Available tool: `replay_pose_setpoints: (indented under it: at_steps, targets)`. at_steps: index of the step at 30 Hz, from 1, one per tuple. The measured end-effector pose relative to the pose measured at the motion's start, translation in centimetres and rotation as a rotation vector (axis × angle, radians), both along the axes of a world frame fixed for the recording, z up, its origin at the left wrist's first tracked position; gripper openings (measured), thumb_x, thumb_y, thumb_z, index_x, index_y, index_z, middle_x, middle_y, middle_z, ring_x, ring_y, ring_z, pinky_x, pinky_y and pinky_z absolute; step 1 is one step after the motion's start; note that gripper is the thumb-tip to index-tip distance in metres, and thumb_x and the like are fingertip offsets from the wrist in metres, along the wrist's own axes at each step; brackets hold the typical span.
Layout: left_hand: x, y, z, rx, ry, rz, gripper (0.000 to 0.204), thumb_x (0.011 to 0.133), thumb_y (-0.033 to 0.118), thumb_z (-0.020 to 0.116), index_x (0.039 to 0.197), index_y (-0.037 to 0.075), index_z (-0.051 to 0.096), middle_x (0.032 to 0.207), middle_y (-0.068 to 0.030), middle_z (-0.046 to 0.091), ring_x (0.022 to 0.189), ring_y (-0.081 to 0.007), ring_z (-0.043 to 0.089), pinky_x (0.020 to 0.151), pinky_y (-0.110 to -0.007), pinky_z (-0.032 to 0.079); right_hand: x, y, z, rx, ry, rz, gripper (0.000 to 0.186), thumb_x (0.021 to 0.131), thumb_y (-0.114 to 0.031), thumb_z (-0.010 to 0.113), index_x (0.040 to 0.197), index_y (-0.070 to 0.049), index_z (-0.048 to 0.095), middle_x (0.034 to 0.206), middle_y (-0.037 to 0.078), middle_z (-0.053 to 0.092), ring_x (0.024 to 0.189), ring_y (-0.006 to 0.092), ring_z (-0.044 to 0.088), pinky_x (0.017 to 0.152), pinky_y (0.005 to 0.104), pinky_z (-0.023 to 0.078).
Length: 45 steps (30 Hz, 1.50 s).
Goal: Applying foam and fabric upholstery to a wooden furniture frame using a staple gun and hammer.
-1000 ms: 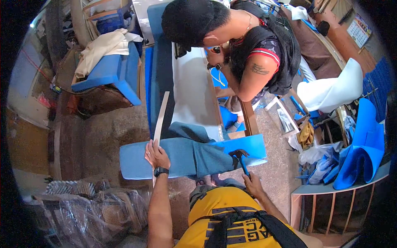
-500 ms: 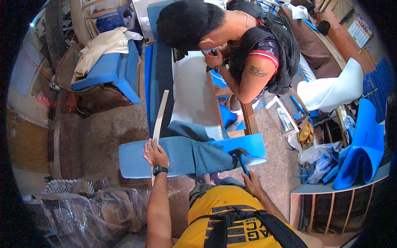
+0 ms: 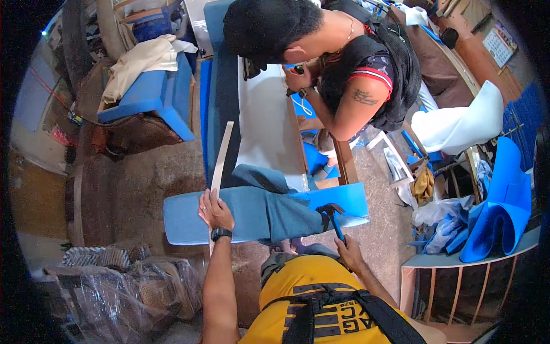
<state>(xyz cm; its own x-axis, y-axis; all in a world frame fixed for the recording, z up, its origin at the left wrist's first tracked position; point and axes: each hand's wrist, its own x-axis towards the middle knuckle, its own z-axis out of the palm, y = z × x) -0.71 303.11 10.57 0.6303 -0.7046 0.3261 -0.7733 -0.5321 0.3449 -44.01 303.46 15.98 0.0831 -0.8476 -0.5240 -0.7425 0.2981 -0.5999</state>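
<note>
A grey-blue padded armrest of a sofa frame lies across in front of me, with loose fabric draped over its right part. Blue foam shows bare at its right end. My left hand presses on the armrest, its fingers closed over a long pale strip that runs away from me across the padding. In my right hand is a claw hammer with a blue handle, its head above the armrest's right end.
A co-worker leans over the sofa's white inner panel from the far right. Blue cushions under cream cloth stand far left. Plastic-wrapped furniture sits near left; a rolled blue foam sheet rests on a slatted frame at right.
The co-worker's head and upper body have shifted slightly to the right. My left hand, the strip, my right hand and the hammer stay almost where they were.
</note>
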Motion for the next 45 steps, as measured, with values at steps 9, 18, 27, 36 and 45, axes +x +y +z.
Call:
replay_pose_setpoints:
  at_steps: [9, 18, 27, 36, 45]
  targets:
    - [0.1, 0.0, -0.1, 0.005, -0.001, 0.007, 0.04, 0.09, 0.013, 0.052, 0.13, 0.012, 0.056, 0.142, -0.0064, 0.048, 0.135, -0.0304, 0.038, 0.11, -0.051, 0.027, -0.5, 0.1, -1.5, -0.1, -0.061, -0.004, 0.034, 0.097, -0.033, 0.059, 0.08, -0.003, 0.054, 0.056, 0.001, 0.05, 0.048, 0.0109, 0.048, 0.043, 0.0308, 0.037]
    - [-0.1, -0.1, 0.3, 0.017, -0.012, 0.007, 0.04, 0.09, 0.013, 0.053, 0.13, 0.012, 0.056, 0.141, -0.0073, 0.048, 0.134, -0.0294, 0.039, 0.11, -0.05, 0.028, -0.2, -0.1, -0.4, -0.026, -0.037, 0.0, 0.044, 0.095, -0.043, 0.056, 0.087, 0.001, 0.057, 0.07, 0.02, 0.061, 0.067, 0.0352, 0.062, 0.06, 0.0459, 0.045]
    - [-0.2, -0.1, 0.3, 0.006, -0.021, 0.003, 0.038, 0.09, 0.013, 0.053, 0.127, 0.011, 0.057, 0.139, -0.0073, 0.049, 0.134, -0.0292, 0.039, 0.11, -0.05, 0.028, 0.0, -0.2, 0.2, -0.024, -0.01, 0.006, 0.044, 0.095, -0.043, 0.056, 0.09, 0.001, 0.058, 0.071, 0.019, 0.062, 0.067, 0.0337, 0.063, 0.06, 0.0437, 0.046]
    - [-0.1, -0.1, -0.1, -0.005, -0.024, 0.008, 0.038, 0.09, 0.014, 0.053, 0.127, 0.012, 0.058, 0.14, -0.0061, 0.049, 0.134, -0.0284, 0.039, 0.11, -0.05, 0.027, 0.3, 0.1, -0.3, 0.008, -0.051, -0.052, 0.042, 0.095, -0.041, 0.056, 0.09, 0.0, 0.06, 0.069, 0.017, 0.061, 0.064, 0.0294, 0.061, 0.059, 0.0414, 0.046]
    - [0.0, -0.2, 0.1, 0.003, -0.007, 0.004, 0.036, 0.092, 0.014, 0.053, 0.127, 0.012, 0.058, 0.14, -0.0057, 0.048, 0.135, -0.0282, 0.038, 0.111, -0.05, 0.027, -0.1, 0.0, -0.9, 0.006, -0.068, -0.043, 0.042, 0.095, -0.04, 0.056, 0.092, 0.001, 0.06, 0.069, 0.019, 0.062, 0.066, 0.0318, 0.063, 0.06, 0.0429, 0.046]
